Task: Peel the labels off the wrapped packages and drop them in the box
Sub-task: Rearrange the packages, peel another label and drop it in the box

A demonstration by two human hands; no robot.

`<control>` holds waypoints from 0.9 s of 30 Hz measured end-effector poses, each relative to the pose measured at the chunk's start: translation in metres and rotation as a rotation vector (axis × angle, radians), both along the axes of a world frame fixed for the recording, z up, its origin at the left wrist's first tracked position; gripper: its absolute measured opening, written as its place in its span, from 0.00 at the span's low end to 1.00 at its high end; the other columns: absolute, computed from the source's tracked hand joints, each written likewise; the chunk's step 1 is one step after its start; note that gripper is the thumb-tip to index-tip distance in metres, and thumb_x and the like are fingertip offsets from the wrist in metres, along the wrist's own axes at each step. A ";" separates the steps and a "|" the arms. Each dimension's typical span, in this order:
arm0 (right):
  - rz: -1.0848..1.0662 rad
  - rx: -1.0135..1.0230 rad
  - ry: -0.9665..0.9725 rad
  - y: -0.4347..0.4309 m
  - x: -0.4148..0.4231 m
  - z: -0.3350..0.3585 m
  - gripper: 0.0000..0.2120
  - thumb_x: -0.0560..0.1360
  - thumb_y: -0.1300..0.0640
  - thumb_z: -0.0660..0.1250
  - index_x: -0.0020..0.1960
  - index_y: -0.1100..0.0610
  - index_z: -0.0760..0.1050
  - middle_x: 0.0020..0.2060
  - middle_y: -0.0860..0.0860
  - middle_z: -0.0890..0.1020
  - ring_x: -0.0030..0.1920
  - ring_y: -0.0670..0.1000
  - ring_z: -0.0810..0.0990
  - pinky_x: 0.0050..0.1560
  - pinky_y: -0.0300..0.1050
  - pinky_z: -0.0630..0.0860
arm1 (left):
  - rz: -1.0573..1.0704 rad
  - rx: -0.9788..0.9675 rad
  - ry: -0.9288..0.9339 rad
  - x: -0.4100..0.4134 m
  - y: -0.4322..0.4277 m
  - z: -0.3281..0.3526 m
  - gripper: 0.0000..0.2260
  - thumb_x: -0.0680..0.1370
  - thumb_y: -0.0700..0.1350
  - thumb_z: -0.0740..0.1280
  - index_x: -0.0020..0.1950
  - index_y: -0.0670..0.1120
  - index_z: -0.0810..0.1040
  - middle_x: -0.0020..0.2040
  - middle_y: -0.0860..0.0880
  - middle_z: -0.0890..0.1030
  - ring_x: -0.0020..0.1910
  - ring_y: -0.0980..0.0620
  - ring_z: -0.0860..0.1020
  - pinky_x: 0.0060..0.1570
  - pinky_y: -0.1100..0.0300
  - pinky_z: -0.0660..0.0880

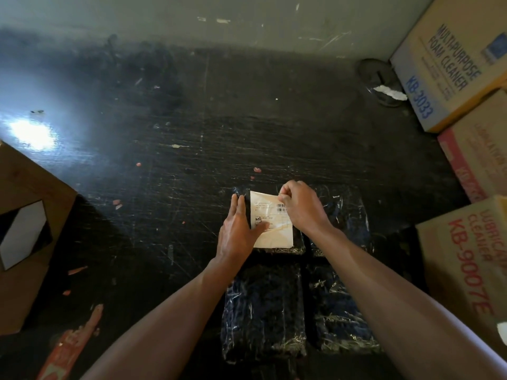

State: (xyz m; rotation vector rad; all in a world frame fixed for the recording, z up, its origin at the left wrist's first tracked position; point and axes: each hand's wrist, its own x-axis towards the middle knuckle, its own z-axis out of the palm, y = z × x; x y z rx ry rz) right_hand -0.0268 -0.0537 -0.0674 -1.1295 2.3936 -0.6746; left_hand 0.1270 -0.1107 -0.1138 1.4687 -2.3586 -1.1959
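Several black plastic-wrapped packages lie in a block on the dark floor. The far left package (pixel 277 250) carries a pale paper label (pixel 271 215) with barcodes. My left hand (pixel 238 231) lies flat with straight fingers along the label's left edge, the thumb pressing on the paper. My right hand (pixel 299 205) pinches the label's top right corner with curled fingers. Two nearer packages (pixel 263 311) (pixel 337 311) show no label. The open cardboard box (pixel 33 204) stands at the left edge.
Stacked cartons stand along the right: a foam cleaner carton (pixel 450 69), a pink-printed one (pixel 477 160) and a lubricant cleaner carton (pixel 466 264). A round floor fitting (pixel 381 80) holds a white scrap. Red scraps and a torn red strip (pixel 74 344) litter the floor.
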 end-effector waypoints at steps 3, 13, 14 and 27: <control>-0.021 -0.003 -0.017 -0.002 0.002 0.003 0.05 0.81 0.57 0.63 0.46 0.53 0.73 0.38 0.47 0.79 0.36 0.46 0.78 0.33 0.43 0.72 | -0.054 -0.062 0.027 0.001 -0.002 -0.001 0.43 0.75 0.58 0.71 0.80 0.47 0.49 0.81 0.51 0.45 0.77 0.49 0.56 0.68 0.50 0.67; -0.025 -0.044 0.001 -0.005 -0.005 -0.002 0.10 0.75 0.58 0.73 0.55 0.53 0.77 0.41 0.45 0.82 0.38 0.40 0.79 0.34 0.33 0.70 | -0.100 -0.118 0.023 0.004 -0.009 -0.012 0.43 0.72 0.62 0.71 0.79 0.49 0.54 0.80 0.51 0.52 0.74 0.48 0.64 0.65 0.46 0.72; 0.012 -0.035 0.014 -0.006 -0.006 -0.001 0.09 0.76 0.58 0.72 0.55 0.54 0.80 0.44 0.45 0.83 0.40 0.40 0.79 0.36 0.31 0.69 | -0.096 -0.122 0.028 0.004 -0.009 -0.013 0.43 0.72 0.62 0.71 0.79 0.49 0.54 0.80 0.52 0.52 0.74 0.48 0.64 0.64 0.46 0.72; 0.040 -0.120 -0.064 0.014 -0.005 0.025 0.03 0.76 0.58 0.72 0.44 0.53 0.85 0.38 0.40 0.83 0.41 0.37 0.80 0.42 0.32 0.72 | -0.103 -0.113 0.035 0.006 -0.009 -0.010 0.42 0.73 0.62 0.70 0.80 0.50 0.54 0.80 0.52 0.51 0.73 0.47 0.66 0.64 0.47 0.72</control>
